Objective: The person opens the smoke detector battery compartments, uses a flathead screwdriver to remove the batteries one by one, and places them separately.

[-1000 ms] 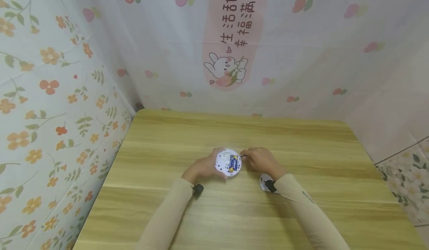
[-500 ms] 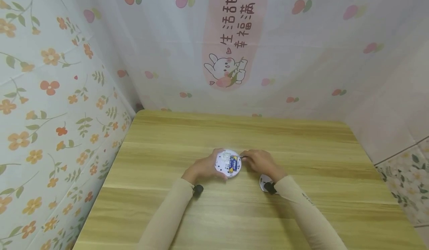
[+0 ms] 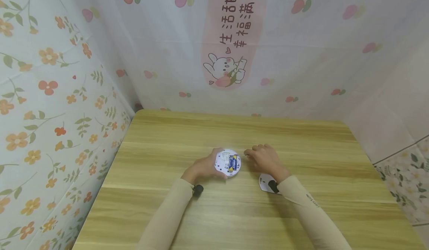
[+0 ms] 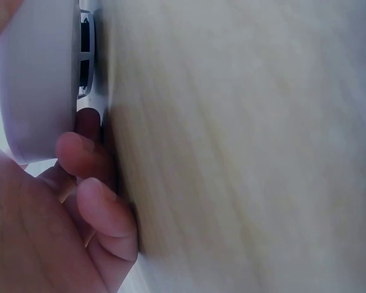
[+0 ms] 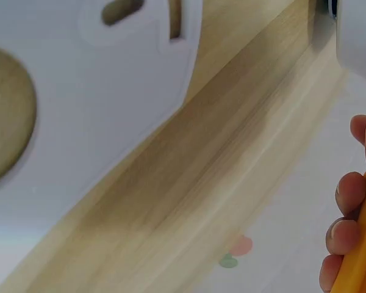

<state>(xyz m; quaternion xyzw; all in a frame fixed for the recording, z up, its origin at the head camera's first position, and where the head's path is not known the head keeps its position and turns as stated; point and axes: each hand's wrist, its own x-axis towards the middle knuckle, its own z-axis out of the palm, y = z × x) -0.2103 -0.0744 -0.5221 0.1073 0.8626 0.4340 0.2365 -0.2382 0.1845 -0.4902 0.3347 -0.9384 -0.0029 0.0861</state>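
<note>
Batteries (image 3: 234, 163) sit inside the open round white gadget (image 3: 228, 163), and its flat white cover (image 3: 266, 183) lies on the desk (image 3: 301, 138) just beside the right arm, so the back is not closed up yet. The left hand (image 3: 201, 167) has its grip curled around the gadget in the middle of the desk. The right hand (image 3: 264, 160) has its grip clamped on a yellow-handled tool (image 5: 360, 256), whose thin metal tip points at the batteries.

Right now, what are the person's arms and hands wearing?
Both arms wear long, snug beige sleeves to the wrist. The right sleeve has small dark lettering along the forearm. A small black device sits at each wrist, left and right. Both hands are bare: no gloves.
</note>
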